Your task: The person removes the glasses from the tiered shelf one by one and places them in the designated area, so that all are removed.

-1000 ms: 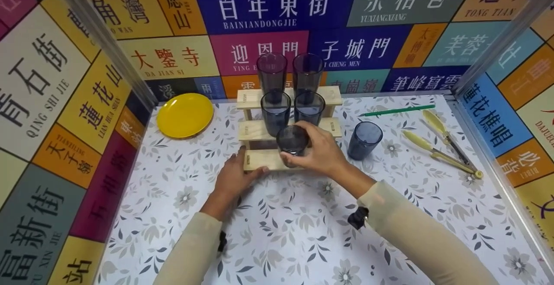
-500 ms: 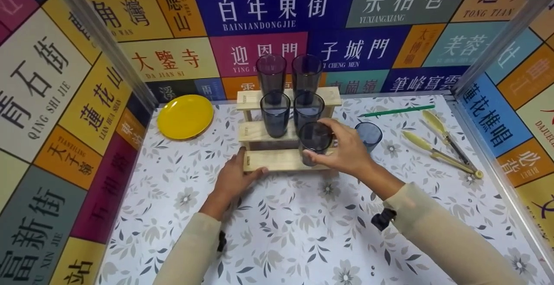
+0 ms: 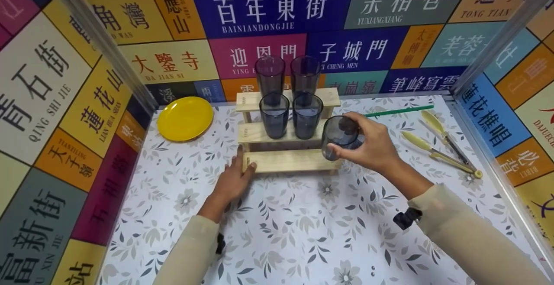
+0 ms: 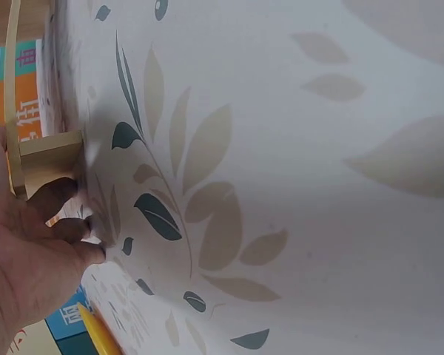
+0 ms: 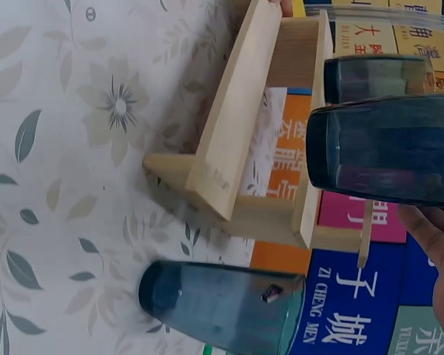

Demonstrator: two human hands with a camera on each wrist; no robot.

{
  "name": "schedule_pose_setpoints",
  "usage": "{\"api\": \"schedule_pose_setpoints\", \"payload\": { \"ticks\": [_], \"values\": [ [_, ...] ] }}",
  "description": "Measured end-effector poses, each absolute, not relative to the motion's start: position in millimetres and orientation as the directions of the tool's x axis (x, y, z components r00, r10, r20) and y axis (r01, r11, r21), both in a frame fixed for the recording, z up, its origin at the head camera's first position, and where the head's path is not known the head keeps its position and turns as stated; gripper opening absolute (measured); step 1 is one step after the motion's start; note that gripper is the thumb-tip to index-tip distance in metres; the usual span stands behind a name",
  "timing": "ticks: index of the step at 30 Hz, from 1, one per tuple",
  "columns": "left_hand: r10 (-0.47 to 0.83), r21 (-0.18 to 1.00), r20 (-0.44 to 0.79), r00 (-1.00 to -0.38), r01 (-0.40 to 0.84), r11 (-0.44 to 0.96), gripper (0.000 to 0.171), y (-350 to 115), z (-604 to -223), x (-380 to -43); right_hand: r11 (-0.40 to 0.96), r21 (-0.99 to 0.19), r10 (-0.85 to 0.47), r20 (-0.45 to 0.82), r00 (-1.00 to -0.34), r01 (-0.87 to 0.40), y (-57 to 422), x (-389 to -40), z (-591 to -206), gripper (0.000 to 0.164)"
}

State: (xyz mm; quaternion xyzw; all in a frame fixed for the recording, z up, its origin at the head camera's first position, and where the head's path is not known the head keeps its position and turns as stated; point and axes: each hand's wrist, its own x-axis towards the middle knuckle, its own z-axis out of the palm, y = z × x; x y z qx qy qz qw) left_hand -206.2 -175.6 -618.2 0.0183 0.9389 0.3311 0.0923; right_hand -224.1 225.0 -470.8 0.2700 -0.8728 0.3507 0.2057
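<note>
My right hand (image 3: 372, 144) holds a dark tinted drinking glass (image 3: 339, 135) in the air, thumb on the near side, just off the right end of a three-step wooden rack (image 3: 290, 161). At the rack's left end, my left hand (image 3: 231, 179) grips the bottom step's corner, its thumb at the front and fingers beside the end. Two glasses (image 3: 274, 116) stand on the middle step and two more glasses (image 3: 305, 75) on the top one. Another glass (image 5: 222, 303) stands on the table, shown in the right wrist view; in the head view my right hand and the held glass hide it.
A yellow plate (image 3: 185, 118) lies at the back left. On the right are a green stick (image 3: 400, 111) and tongs with yellowish tips (image 3: 450, 155). Printed panels (image 3: 266, 3) wall in the floral-covered table (image 3: 277, 237) at the back and sides.
My right hand has carried the glass rightward, from above the bottom step to beyond the rack's right end. The left hand stays at the rack; its thumb has drawn back slightly.
</note>
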Motion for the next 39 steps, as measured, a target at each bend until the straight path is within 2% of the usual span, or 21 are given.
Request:
{"api": "schedule_pose_setpoints", "payload": {
  "ticks": [5, 15, 20, 29, 39],
  "values": [
    [0.085, 0.624, -0.149, -0.985, -0.027, 0.781, 0.087, -176, -617, -206, 0.626, -0.503, -0.292, 0.558, -0.777, -0.596, 243, -228, -465, 0.082],
    [0.036, 0.642, -0.209, -0.977, -0.109, 0.759, 0.091, -178, -612, -203, 0.68, -0.539, -0.181, 0.533, -0.827, -0.496, 275, -231, -459, 0.082],
    [0.031, 0.651, -0.239, -0.971, -0.136, 0.747, 0.091, -179, -611, -203, 0.706, -0.537, -0.136, 0.538, -0.832, -0.462, 288, -235, -457, 0.08],
    [0.049, 0.663, -0.195, -0.98, -0.095, 0.743, 0.086, -179, -613, -204, 0.698, -0.583, -0.049, 0.542, -0.839, -0.417, 315, -240, -455, 0.071],
    [0.038, 0.667, -0.226, -0.973, -0.127, 0.734, 0.088, -178, -612, -203, 0.729, -0.605, 0.059, 0.521, -0.851, -0.32, 346, -246, -458, 0.069]
  ]
}}
